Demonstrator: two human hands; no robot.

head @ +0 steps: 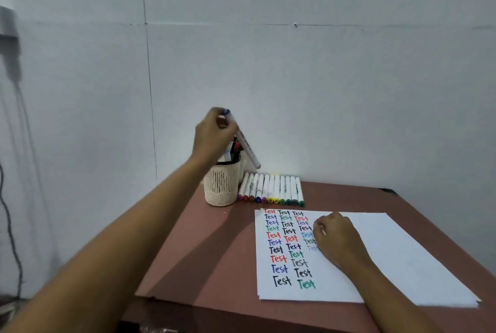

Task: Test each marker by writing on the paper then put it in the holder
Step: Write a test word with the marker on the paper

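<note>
My left hand (pixel 213 135) is raised above the cream mesh holder (pixel 221 185) and pinches a white marker (pixel 245 144) with a blue cap by its upper end. The marker slants down to the right, its lower end hanging just right of the holder. Several markers stand inside the holder. A row of several white markers (pixel 271 189) with coloured caps lies flat on the table right of the holder. My right hand (pixel 336 236) rests on the white paper (pixel 389 265) with fingers curled and nothing visible in it. The paper bears columns of "Test" in several colours.
The brown table (pixel 204 257) stands against a pale wall. Its front edge runs near the bottom of the view and its left edge slants down from the holder. Dark cables (pixel 10 225) hang at the far left, off the table.
</note>
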